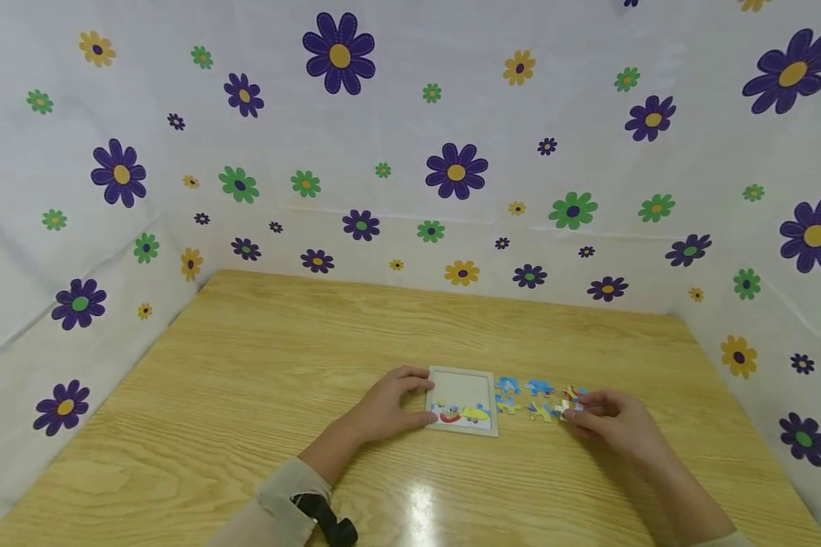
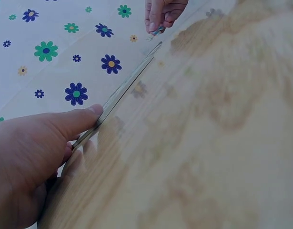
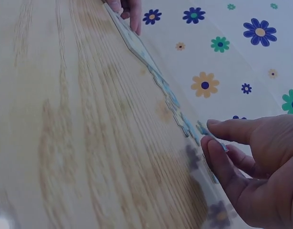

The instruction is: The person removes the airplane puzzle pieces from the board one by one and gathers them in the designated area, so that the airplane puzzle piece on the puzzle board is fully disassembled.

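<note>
A square puzzle tray [image 1: 462, 370] lies on the table, with pieces of a picture fitted along its near side. My left hand [image 1: 386, 406] holds the tray by its left edge; in the left wrist view the thumb [image 2: 79, 120] lies on the rim. To the right of the tray, my right hand [image 1: 619, 422] pinches a jigsaw piece [image 1: 566, 408] between thumb and fingers. That piece [image 3: 217, 141] shows tilted over the tabletop in the right wrist view. Loose jigsaw pieces [image 1: 539, 387] lie in two rows between the tray and this hand.
The wood-grain table [image 1: 301, 334] meets a white cloth backdrop [image 1: 383, 129] with printed flowers at the back and both sides. A black strap with a small device [image 1: 324, 519] is on the left sleeve.
</note>
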A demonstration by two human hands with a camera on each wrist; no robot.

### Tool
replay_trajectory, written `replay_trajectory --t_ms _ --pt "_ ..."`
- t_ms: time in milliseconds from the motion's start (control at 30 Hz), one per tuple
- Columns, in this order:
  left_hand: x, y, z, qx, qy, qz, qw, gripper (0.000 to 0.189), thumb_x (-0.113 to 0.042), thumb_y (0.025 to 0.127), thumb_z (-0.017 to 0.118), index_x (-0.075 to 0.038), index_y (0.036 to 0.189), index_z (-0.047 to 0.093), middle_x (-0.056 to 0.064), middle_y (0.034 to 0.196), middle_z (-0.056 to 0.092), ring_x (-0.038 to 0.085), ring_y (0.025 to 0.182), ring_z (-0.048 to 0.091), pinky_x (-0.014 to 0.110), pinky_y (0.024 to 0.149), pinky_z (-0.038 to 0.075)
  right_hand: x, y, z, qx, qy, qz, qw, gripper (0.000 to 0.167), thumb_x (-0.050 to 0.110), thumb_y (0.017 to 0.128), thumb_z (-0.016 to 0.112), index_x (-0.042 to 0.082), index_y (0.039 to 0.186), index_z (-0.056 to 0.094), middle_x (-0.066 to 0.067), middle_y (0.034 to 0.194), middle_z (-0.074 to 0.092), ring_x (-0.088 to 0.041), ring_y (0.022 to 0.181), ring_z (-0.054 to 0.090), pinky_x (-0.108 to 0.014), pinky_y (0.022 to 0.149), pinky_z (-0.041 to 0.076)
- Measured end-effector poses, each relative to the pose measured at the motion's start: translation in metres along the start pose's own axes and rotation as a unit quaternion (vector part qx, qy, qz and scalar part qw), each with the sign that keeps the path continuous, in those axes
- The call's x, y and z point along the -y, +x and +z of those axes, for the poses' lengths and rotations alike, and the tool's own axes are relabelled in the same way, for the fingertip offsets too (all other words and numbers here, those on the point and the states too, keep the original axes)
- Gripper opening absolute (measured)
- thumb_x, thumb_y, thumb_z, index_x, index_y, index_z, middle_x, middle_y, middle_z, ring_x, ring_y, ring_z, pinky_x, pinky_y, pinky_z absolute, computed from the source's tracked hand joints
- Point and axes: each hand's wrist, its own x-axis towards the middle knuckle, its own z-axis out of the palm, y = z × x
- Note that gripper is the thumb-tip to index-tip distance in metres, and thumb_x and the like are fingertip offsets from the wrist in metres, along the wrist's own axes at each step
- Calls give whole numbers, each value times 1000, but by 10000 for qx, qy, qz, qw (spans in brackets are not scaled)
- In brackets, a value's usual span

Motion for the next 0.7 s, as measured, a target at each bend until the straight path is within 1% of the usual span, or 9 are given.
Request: replay_trajectory --t_ms 133,333,467,567,600,700 --pt "0 0 1 -8 19 21 10000 53 -38 88 77 -13 133 64 3 148 50 27 139 46 47 114 40 -2 -2 -5 -51 -278 134 9995 49 17 89 77 -13 121 56 -4 95 69 -6 80 67 -25 74 60" --pt "1 1 1 -50 -2 26 10000 53 -37 87 78 -13 132 65 2 147 50 26 138 46 46 114 40 -5 -1 -10 -151 -798 176 9965 47 18 89 77 -12 118 56 -8 96 65 -11 81 63 -24 70 59" --pt "1 1 1 -28 -9 48 10000 52 -37 87 78 -13 132 65 3 147 50 27 138 46 47 114 40 -4 -2 -11 -336 -1430 206 9889 47 25 87 78 -7 116 60 -10 96 66 -16 84 62 -26 69 55" --pt "0 1 1 -22 -37 81 10000 52 -37 88 77 -13 132 65 4 147 50 27 138 46 48 113 40 -1 -4 -11 -434 -1748 168 9835 48 29 86 79 -5 115 62 -10 98 68 -16 84 63 -27 70 52" --pt "1 1 1 -26 -40 79 10000 52 -37 88 77 -13 132 64 4 147 50 27 138 46 47 113 40 1 -5 -10 -441 -1807 156 9824 48 30 86 79 -5 114 63 -10 98 69 -17 85 63 -27 70 50" --pt "1 1 1 -18 -29 57 10000 53 -38 88 77 -13 133 64 3 148 50 27 138 46 47 113 40 3 -6 -10 -392 -1766 177 9833 46 29 87 79 -5 113 64 -9 98 68 -17 85 63 -25 68 51"
